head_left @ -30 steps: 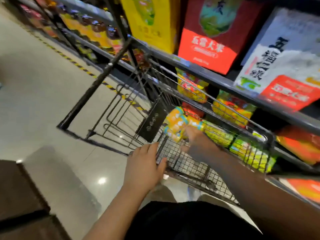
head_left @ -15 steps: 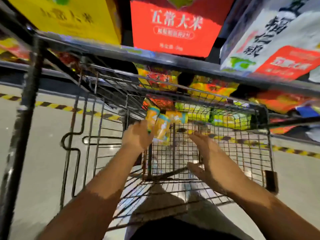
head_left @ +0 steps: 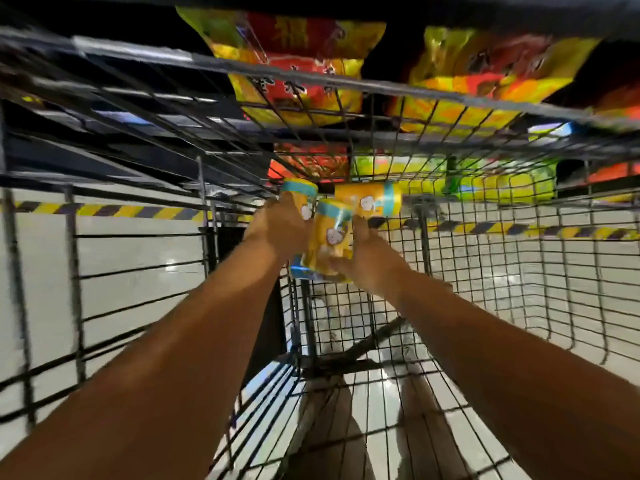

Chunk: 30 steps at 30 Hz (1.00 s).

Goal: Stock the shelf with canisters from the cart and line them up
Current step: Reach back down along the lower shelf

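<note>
Both hands (head_left: 280, 226) (head_left: 369, 252) closed in, gripping, three canisters (head_left: 329, 237) (head_left: 300, 197) (head_left: 369, 201)

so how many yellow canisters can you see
3 yellow blue-banded canisters: one in the left hand, one between the hands, one sideways above the right hand. More may be hidden.

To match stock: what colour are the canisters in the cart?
Canisters: yellow with blue bands; head view.
</note>
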Tool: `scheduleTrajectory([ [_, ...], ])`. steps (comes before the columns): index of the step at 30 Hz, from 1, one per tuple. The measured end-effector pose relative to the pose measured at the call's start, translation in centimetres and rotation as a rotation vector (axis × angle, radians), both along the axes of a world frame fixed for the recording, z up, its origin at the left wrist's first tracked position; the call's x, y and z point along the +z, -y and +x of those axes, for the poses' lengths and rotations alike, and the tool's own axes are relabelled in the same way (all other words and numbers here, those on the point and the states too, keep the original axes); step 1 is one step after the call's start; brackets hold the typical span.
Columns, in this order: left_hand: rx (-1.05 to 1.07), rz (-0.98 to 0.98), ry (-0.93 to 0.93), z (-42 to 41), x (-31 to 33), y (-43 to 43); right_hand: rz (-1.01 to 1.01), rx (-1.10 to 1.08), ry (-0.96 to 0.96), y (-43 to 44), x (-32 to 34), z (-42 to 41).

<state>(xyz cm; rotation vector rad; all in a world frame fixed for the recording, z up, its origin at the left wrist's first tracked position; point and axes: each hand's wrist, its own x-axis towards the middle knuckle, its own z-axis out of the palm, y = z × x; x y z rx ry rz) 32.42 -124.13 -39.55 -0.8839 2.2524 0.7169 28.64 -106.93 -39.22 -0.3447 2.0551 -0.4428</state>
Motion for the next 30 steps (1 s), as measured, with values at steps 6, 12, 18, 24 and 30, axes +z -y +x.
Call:
scheduleTrajectory([
  [6, 0.005, -0.046, -0.054, -1.9, -2.7, 1.1, -0.107, -0.442, -0.008, 1.9, -3.8, 1.8],
  [12, 0.042, -0.085, 0.002, -1.8, -3.2, 0.5, -0.167, -0.654, 0.029, 2.1, -4.4, 1.6],
  [18, 0.049, -0.11, 0.024, -2.4, -4.0, 0.1, -0.176, -0.744, 0.168, -3.9, -2.8, 1.9],
  [24, 0.032, -0.301, 0.054, -2.5, -5.6, -2.0, -0.322, -0.961, 0.441, -9.5, -1.1, 3.0],
  [30, 0.141, -0.331, -0.027, -1.7, -5.6, -4.4, -0.415, -0.834, 0.451, -9.9, -0.1, 3.5],
])
